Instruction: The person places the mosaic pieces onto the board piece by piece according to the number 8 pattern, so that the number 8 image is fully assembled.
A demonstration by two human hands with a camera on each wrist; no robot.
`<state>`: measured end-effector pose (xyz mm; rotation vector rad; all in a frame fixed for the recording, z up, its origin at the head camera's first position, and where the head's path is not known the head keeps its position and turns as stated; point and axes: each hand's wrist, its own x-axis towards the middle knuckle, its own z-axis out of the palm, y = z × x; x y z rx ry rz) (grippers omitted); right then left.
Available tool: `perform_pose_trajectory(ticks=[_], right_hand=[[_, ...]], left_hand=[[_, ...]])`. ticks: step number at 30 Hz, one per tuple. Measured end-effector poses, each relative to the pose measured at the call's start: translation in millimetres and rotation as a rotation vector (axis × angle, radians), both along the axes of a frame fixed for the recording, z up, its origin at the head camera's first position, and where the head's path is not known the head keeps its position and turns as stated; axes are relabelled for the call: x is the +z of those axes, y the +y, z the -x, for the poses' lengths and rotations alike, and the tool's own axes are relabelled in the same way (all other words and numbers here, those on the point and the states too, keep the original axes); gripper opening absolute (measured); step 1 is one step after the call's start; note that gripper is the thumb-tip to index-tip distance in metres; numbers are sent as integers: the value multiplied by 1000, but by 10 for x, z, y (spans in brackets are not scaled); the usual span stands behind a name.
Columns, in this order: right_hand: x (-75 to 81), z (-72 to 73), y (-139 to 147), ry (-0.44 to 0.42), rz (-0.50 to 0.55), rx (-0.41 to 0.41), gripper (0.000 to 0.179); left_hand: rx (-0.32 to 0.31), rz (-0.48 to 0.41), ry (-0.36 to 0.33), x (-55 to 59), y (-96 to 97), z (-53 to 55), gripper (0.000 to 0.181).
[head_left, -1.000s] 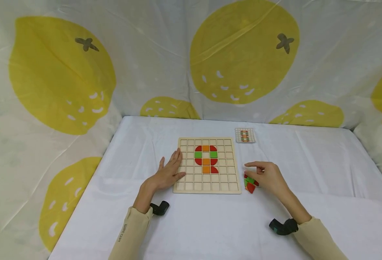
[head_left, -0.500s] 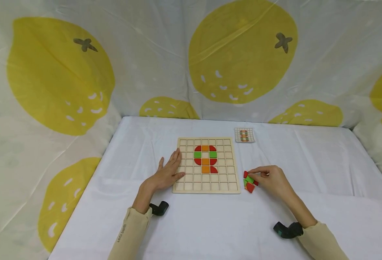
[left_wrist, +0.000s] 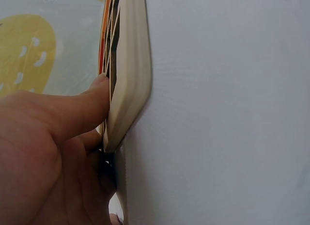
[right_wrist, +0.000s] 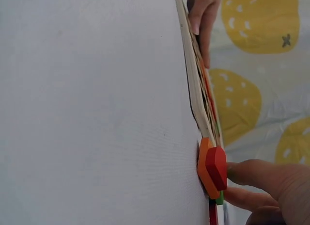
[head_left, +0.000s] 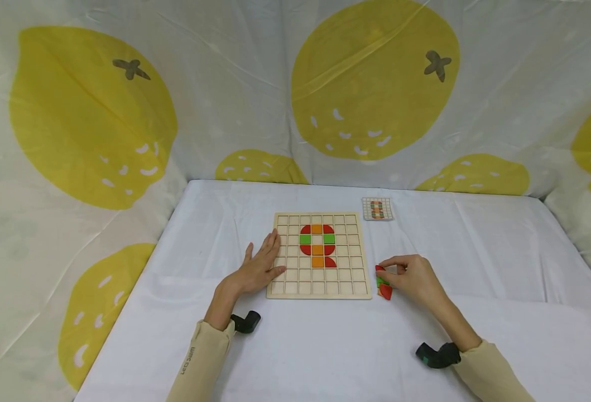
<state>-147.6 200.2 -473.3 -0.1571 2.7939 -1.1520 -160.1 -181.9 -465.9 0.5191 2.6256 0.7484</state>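
Observation:
A square wooden grid board (head_left: pixel 290 289) lies on the table, holding red, orange and green tiles set in its cells. My left hand (head_left: pixel 257 271) rests flat at its left edge, fingers spread over the rim. In the left wrist view the thumb (left_wrist: pixel 80 108) lies against the board's edge. Right of the board is a small pile of loose tiles, with a green tile (head_left: pixel 383 281) and a red quarter-round tile (head_left: pixel 385 292) showing. My right hand (head_left: pixel 416 278) pinches another red tile (head_left: pixel 378 268) at the pile's far end, thumb and index finger on either side of it.
A small pattern card (head_left: pixel 377 209) with a printed grid lies beyond the board, to the right. White cloth (head_left: pixel 320 346) covers the table. A lemon-print curtain (head_left: pixel 255 84) rises behind it. Each wrist wears a black camera.
My right thumb and index finger have closed in on the pile, then shifted slightly left to the red tile at its far end. The left hand and board stay put.

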Motion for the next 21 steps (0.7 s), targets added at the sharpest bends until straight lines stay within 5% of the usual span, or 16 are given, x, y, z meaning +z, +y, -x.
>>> perform_pose_trajectory(ticks=[14, 21], right_hand=[[-9, 22, 71, -55, -6, 14, 16], [-36, 35, 47, -85, 18, 1, 29]], left_hand=[[3, 1, 3, 8, 4, -1, 81], [2, -11, 4, 5, 4, -1, 80]])
